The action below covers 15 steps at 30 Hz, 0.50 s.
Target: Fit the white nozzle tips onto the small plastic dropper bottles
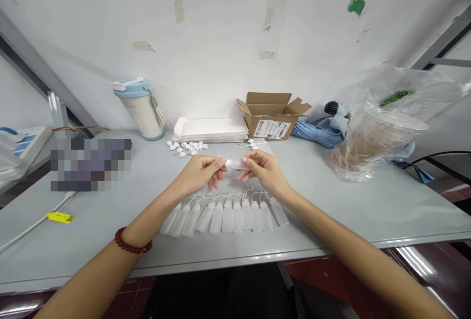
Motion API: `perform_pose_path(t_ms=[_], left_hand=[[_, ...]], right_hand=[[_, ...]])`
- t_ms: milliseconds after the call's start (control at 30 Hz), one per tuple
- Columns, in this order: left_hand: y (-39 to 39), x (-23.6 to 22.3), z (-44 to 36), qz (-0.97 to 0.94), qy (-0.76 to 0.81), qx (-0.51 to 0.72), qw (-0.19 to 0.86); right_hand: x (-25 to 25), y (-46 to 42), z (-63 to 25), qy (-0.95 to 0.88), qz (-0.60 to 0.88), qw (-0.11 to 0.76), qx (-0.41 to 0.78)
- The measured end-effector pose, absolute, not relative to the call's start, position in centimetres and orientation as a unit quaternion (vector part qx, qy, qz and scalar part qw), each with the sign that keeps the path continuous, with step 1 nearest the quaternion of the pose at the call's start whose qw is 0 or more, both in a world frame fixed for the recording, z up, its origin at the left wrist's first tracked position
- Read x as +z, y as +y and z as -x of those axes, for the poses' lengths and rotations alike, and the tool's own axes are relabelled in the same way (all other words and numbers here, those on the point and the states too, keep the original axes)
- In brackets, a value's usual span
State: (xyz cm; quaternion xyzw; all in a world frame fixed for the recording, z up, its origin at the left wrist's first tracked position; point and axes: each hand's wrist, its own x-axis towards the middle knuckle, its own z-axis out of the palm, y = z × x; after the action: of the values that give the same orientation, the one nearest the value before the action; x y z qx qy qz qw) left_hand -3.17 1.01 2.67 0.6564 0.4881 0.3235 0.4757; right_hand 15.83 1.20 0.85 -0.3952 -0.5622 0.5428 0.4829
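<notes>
Forearms (342,240), bottle (235,164) part-hidden between hands (265,168)

Holding small clear bottle (238,164) in fingertips of left hand (204,172) and right hand (265,171), in front of open cardboard box (270,119). Farther in front of box: row of clear bottles (227,216), lying on grey table (353,211). Left of box: white stack (213,129) just beside, loose white caps (183,148), cup (139,110) well apart. Right of box: blue cloth (318,133) near, clear plastic bag (351,154) beyond. Wearing red bracelet (131,247), front-left of box.
</notes>
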Motion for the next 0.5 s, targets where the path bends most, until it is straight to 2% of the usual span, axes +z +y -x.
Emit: perform_pose_path(t_ms=[367, 500], left_hand=[[0.57, 3.13, 3.29, -0.720, 0.423, 0.341, 0.433], [0.67, 2.85, 3.06, -0.705, 0.437, 0.329, 0.452]], right_hand=[[0.92, 1.03, -15.94, -0.583, 0.397, 0.485, 0.517], [1.09, 1.01, -15.93, -0.593, 0.397, 0.493, 0.499]])
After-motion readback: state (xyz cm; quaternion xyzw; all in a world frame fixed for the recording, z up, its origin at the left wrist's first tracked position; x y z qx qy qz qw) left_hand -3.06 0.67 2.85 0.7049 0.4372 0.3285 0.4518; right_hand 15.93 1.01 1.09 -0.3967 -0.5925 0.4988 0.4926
